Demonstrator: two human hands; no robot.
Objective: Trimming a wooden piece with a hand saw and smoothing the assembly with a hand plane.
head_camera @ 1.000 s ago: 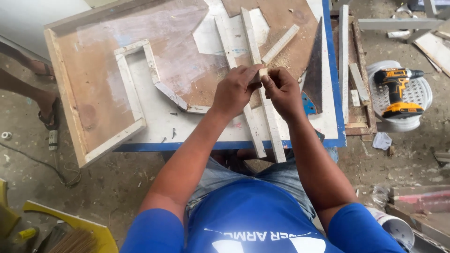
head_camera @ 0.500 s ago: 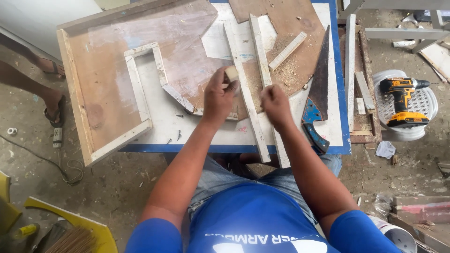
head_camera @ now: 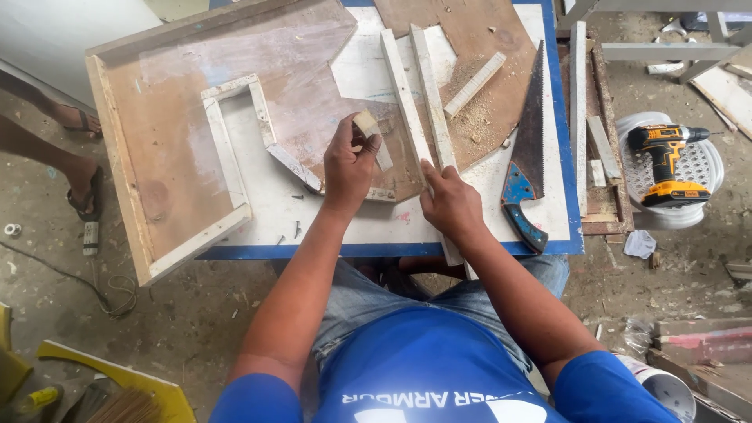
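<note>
hands at the slats, saw just beside them

both hands work over the blue-edged white table (head_camera: 368, 235). left hand (head_camera: 348, 160) pinches a small wood offcut (head_camera: 366, 122) between thumb and fingers, lifted just above the brown board (head_camera: 298, 94). right hand (head_camera: 450, 200) lies flat and spread on the near end of two long wood slats (head_camera: 423, 102), pressing them down; it grips nothing.

the slats overhang the table's front edge under that palm, so if the pressure eases or shifts they could tip or slide apart. the handsaw (head_camera: 526, 149) lies just beside the right hand, teeth toward the slats; a sideways slip of the hand could meet them. loose sawdust (head_camera: 474, 117) on the board may let the offcut skid when set down.
</note>
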